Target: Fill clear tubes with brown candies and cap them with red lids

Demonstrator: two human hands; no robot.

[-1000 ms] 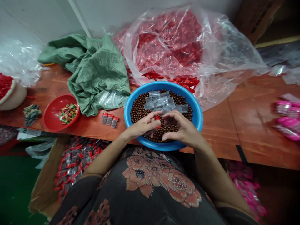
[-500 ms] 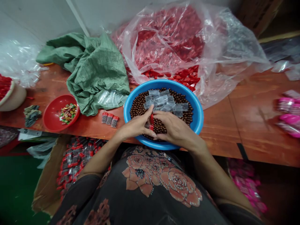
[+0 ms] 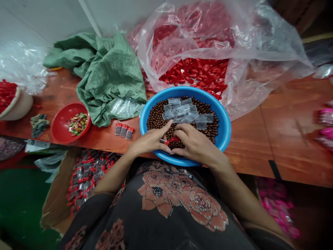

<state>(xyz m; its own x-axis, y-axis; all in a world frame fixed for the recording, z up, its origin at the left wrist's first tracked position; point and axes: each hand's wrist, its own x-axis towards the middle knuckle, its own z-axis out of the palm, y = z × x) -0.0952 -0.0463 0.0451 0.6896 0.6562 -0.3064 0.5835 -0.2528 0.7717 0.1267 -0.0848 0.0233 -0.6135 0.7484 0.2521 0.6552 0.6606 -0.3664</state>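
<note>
A small red-capped container (image 3: 164,142) is clasped between the left hand (image 3: 151,140) and right hand (image 3: 194,144), close together over a blue basin (image 3: 226,121) of brown balls (image 3: 154,118). Beneath stretches a seamed, reddish-brown wooden tabletop (image 3: 244,142); behind, a pale wall (image 3: 52,21); lower left, green floor (image 3: 23,198).

Centre: blue basin (image 3: 227,125) of brown beads (image 3: 155,116), clear tubes (image 3: 183,110) heaped on top. Left hand (image 3: 149,141) and right hand (image 3: 195,145) over its lower part, fingers around a partly hidden red item (image 3: 174,139). Left of centre: three red-capped vials (image 3: 124,130), green sack (image 3: 110,78) above. Top centre: red pieces (image 3: 200,73), clear plastic bag (image 3: 246,38).
</note>
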